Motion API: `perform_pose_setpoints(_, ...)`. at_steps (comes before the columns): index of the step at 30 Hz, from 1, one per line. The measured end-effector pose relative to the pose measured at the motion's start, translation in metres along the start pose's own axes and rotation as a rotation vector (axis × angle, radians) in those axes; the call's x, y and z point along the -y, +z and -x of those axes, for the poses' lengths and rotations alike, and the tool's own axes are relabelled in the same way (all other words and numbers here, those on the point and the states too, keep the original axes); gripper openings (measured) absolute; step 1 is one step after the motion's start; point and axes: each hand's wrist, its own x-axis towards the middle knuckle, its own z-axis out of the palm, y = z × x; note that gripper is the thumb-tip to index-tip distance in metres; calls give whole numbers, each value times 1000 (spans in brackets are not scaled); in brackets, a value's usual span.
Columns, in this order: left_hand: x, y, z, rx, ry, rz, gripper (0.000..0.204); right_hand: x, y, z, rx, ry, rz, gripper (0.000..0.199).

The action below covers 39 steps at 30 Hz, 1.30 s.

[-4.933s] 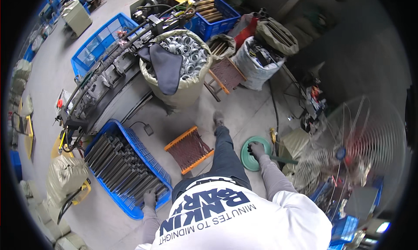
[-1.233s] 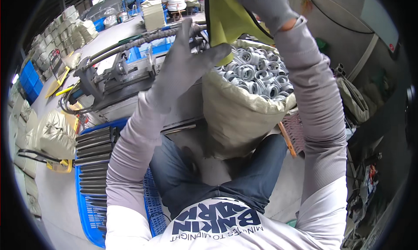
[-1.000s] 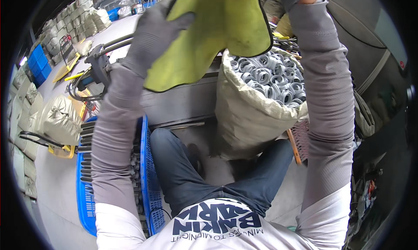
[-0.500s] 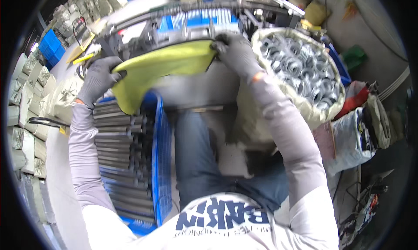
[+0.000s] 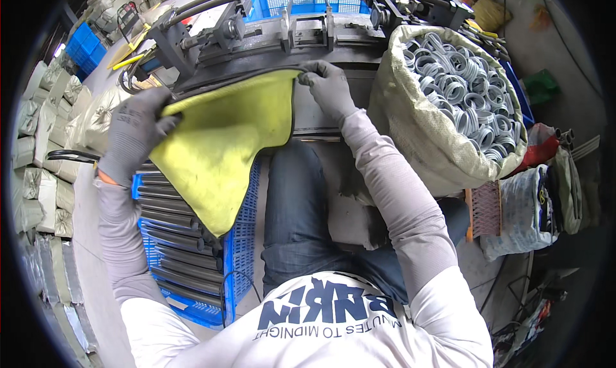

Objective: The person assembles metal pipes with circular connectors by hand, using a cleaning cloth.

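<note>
A yellow-green cloth (image 5: pixel 218 137) with a dark edge hangs stretched between my two grey-gloved hands. My left hand (image 5: pixel 136 127) pinches its upper left corner, thumb over the front. At the upper right corner, my right hand (image 5: pixel 326 89) grips the cloth between thumb and fingers. The cloth's lower point droops over a blue plastic crate (image 5: pixel 240 259), which holds several dark tubes (image 5: pixel 170 204) lying side by side. Part of the crate and some tubes are hidden behind the cloth.
Ahead stands a dark metal machine (image 5: pixel 308 37) with clamps. A woven sack (image 5: pixel 410 118) full of grey ring-shaped parts (image 5: pixel 459 85) is at my right. Stacked wrapped bundles (image 5: pixel 38 195) line the left side. A black cable loop (image 5: pixel 74 155) sticks out near my left hand.
The cloth has spread and its point hangs lower. My right hand has moved left and slightly down; my left hand is a little nearer. The view has tilted, showing more of the sack.
</note>
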Motion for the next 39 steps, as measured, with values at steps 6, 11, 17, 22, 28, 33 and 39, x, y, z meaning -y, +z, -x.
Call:
perform_pose_setpoints(6,-12,-21,3,-9,72,24,28,19,-2,-3,30,38,41,28)
perform_pose_setpoints(11,-80,14,41,253,302,418,32,-38,-24,41,-48,72,-88,27)
perform_pose_setpoints(17,-174,89,47,976,772,626,52,-213,-124,156,19,32,976,37)
perform_pose_setpoints(22,-78,166,33,294,-228,1066,52,-85,-94,214,281,44,1273,67)
perform_pose_setpoints(28,-57,291,77,117,-361,702,57,-28,-41,277,254,424,725,83)
perform_pose_setpoints(33,-91,314,140,229,-503,836,61,-64,-49,291,147,318,488,70)
perform_pose_setpoints(39,-133,248,189,321,-724,1209,60,-28,-77,272,159,592,320,58)
